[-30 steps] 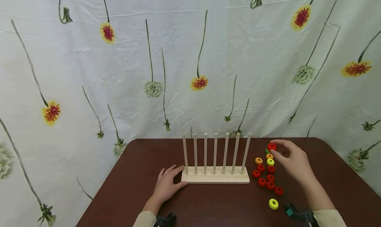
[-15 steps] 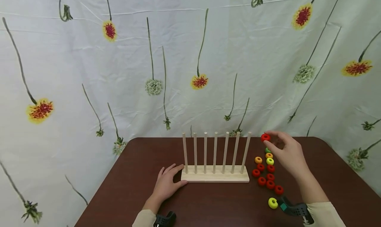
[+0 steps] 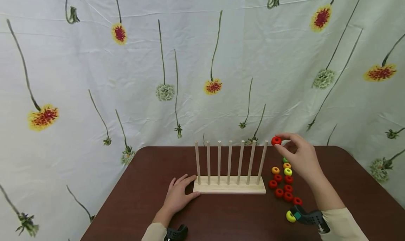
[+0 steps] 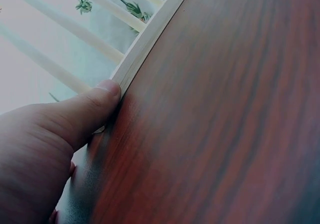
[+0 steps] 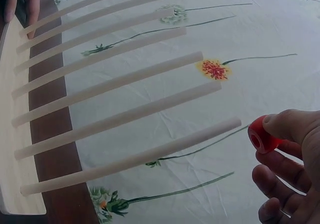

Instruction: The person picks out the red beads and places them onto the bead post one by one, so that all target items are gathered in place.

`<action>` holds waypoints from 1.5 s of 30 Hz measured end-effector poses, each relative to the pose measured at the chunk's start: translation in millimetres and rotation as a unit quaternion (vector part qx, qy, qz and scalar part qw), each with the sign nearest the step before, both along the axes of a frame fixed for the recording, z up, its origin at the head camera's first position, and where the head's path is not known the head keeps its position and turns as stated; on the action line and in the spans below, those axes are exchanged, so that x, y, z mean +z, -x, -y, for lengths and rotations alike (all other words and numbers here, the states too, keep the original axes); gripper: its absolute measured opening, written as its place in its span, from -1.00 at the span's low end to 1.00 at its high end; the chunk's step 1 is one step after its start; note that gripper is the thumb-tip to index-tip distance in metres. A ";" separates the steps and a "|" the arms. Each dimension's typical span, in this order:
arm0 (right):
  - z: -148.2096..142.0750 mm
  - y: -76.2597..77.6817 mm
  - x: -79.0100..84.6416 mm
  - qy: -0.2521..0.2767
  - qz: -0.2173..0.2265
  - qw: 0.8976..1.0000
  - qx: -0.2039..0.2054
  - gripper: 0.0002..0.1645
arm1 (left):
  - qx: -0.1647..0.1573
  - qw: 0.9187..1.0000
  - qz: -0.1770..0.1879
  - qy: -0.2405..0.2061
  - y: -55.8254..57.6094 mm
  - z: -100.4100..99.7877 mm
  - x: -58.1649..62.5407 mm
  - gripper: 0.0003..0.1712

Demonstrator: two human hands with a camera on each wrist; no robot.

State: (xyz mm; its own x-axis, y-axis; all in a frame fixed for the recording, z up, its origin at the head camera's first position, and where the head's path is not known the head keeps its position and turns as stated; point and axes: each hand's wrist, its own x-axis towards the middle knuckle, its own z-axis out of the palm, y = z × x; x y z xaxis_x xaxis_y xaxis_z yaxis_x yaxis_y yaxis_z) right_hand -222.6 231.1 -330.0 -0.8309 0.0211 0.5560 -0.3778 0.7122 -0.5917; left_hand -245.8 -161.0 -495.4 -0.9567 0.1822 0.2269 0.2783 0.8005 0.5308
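A wooden rack with several upright pegs stands on the dark table. My left hand holds the left end of its base, the thumb against the front edge and the index finger at the end in the head view. Raised beside the tip of the rightmost peg, a red ring bead is pinched between thumb and index finger of my right hand. The right wrist view shows the hole of this red bead facing the peg tip, a small gap between them.
Right of the rack lie several loose red beads, two orange beads, a yellow bead and a partly hidden green bead. Another yellow bead sits nearer, partly behind the right wrist camera. A flowered cloth hangs behind.
My right hand has lifted the red bead from above the green one and carried it up and left to the rightmost peg's tip. The left hand stays at the rack.
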 end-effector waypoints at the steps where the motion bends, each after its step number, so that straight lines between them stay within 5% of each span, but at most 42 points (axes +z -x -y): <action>1: 0.9 0.4 0.8 0.000 -0.003 1.000 0.004 -0.63 | 0.000 1.000 -0.001 0.000 -0.5 -0.3 -0.3 -0.28; 14: 11.3 5.8 1.3 -0.006 -0.027 0.999 0.016 -0.65 | -0.001 1.000 -0.004 -0.002 -0.9 -1.2 -0.5 -0.29; 45: 20.7 10.0 -5.9 0.001 0.007 1.000 0.015 -0.62 | -0.008 1.000 -0.001 -0.011 -2.2 1.7 -2.3 -0.28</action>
